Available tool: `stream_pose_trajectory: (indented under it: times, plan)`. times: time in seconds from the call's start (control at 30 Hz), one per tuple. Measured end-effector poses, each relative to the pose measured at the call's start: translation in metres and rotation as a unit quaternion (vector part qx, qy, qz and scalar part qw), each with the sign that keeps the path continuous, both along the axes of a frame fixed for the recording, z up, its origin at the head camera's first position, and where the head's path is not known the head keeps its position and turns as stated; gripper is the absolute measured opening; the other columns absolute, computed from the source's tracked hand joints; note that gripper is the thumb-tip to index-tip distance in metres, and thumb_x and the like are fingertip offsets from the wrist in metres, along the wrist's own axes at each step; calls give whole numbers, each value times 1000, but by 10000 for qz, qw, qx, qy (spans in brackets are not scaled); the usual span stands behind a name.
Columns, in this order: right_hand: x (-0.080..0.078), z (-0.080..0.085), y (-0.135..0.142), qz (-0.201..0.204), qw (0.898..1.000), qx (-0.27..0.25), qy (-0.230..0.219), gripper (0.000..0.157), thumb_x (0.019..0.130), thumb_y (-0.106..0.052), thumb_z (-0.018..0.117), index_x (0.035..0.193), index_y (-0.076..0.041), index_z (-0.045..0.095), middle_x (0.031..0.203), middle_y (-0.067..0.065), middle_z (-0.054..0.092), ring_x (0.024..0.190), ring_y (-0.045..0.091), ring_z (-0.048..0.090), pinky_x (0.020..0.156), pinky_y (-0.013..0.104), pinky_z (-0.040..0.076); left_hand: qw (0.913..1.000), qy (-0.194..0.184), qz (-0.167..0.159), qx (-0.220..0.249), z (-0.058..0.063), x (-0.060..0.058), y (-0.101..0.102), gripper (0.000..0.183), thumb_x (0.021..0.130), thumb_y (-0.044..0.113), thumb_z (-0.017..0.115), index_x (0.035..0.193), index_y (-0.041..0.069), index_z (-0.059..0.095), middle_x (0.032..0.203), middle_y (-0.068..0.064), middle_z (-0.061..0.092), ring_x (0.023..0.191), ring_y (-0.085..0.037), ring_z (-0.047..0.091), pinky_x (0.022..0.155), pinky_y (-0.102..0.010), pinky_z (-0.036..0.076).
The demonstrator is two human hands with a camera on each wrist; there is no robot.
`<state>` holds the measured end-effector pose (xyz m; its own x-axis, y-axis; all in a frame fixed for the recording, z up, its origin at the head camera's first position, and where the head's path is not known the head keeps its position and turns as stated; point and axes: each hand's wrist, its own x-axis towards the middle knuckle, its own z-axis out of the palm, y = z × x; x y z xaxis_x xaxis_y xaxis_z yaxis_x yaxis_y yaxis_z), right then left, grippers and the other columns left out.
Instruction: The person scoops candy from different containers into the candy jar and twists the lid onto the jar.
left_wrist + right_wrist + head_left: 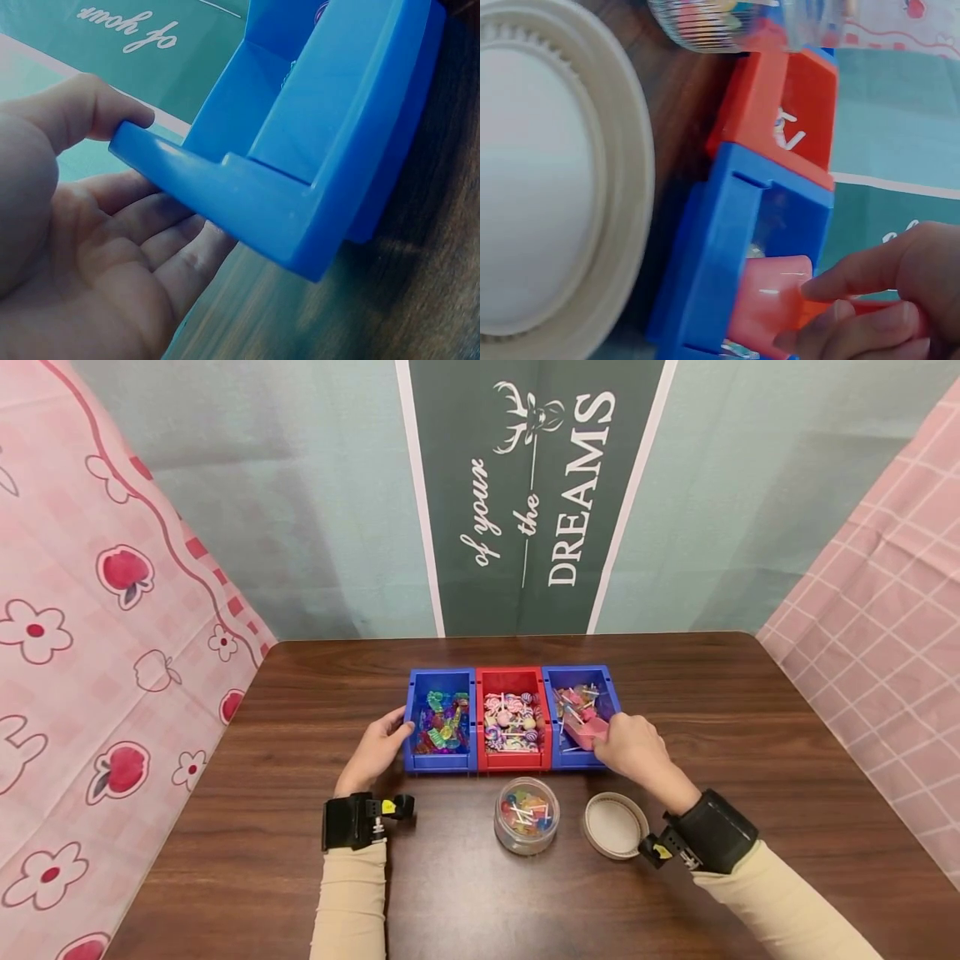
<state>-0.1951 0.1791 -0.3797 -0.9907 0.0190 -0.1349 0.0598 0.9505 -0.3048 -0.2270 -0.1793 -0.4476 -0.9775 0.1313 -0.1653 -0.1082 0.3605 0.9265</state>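
Note:
My left hand [372,750] grips the outer side wall of the left blue bin [247,202], thumb over the rim and fingers along the outside. Shiny coloured pieces [444,727] lie inside that bin. At the right blue bin [576,760], my right hand [637,747] holds a pink scoop [769,300], its bowl down inside the bin among wrapped lollipops [577,697]. Between the two stands a red bin [513,762] with round, swirled lollipops [512,718]. The right hand hides most of the scoop's handle in the head view.
In front of the red bin stands an open clear jar [527,839] holding colourful pieces and white sticks. A round lid [615,827] lies to its right, close to the right wrist strap [712,831]. A curtain [352,510] hangs behind the wooden table [322,693].

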Motion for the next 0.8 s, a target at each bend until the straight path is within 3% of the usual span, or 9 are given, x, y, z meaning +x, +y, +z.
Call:
stream_pose_trajectory:
  times: [0.23, 0.53, 0.8]
  plan:
    - [4, -18, 5, 198, 9982, -130, 556, 30, 82, -18, 57, 57, -8, 44, 56, 4, 43, 56, 24, 49, 45, 31, 36, 9999, 50, -72, -144, -1, 0, -1, 50, 103, 18, 41, 148, -2, 32, 149, -25, 43, 138, -37, 43, 115, -52, 34]
    - [6, -41, 11, 519, 9891, 80, 1377, 22, 81, -15, 65, 77, 4, 55, 62, 20, 58, 57, 35, 60, 46, 44, 46, 9997, 12, -116, -198, 2, 2, -1, 51, 103, 18, 41, 149, -2, 31, 149, -25, 41, 138, -38, 42, 116, -52, 33]
    - [0, -43, 7, 417, 9902, -261, 1304, 23, 84, -15, 64, 76, 4, 54, 61, 16, 55, 56, 29, 55, 47, 40, 44, 9998, 35, -131, -175, 3, 2, 0, 50, 103, 18, 41, 149, -2, 31, 149, -25, 42, 137, -38, 44, 115, -52, 34]
